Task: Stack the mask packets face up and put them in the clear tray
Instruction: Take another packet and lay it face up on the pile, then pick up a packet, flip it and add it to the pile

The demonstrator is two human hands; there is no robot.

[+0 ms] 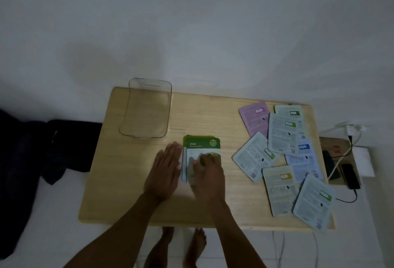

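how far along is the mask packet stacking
Early. A small face-up stack topped by the green Olive packet sits mid-table. The left hand squares its edge while the right hand presses on top. Seven packets still lie face down on the right, and the clear tray is empty.

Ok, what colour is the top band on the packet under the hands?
Green, with white "Olive" lettering, on the top packet; the head view shows it.

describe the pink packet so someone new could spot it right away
Start at the wooden table and look to its far right corner, where loose packets lie back side up. The pink packet is the far-left one there, the only pink one among pale green, white and blue.
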